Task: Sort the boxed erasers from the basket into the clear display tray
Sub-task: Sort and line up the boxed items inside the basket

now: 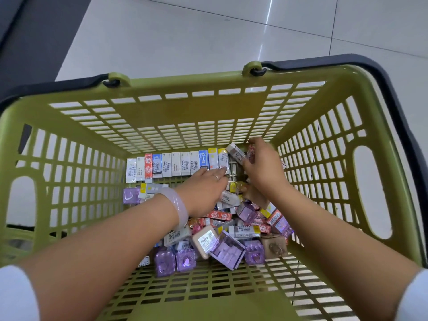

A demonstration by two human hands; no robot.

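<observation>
Most print here is too small or blurred to read. The boxed erasers standing in a row (178, 166) at the basket's 12 o'clock wall carry barcodes and lines of Chinese characters that cannot be made out. A blue box (204, 159) in that row bears large white characters, not clearly legible. A small white box (177, 235) in the loose pile at 6 o'clock shows a barcode label with digits that look like "2.00".

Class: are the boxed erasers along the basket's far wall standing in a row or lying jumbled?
Standing in a row: the boxes stand side by side against the far wall of the basket, unlike the jumbled pile nearer.
</observation>
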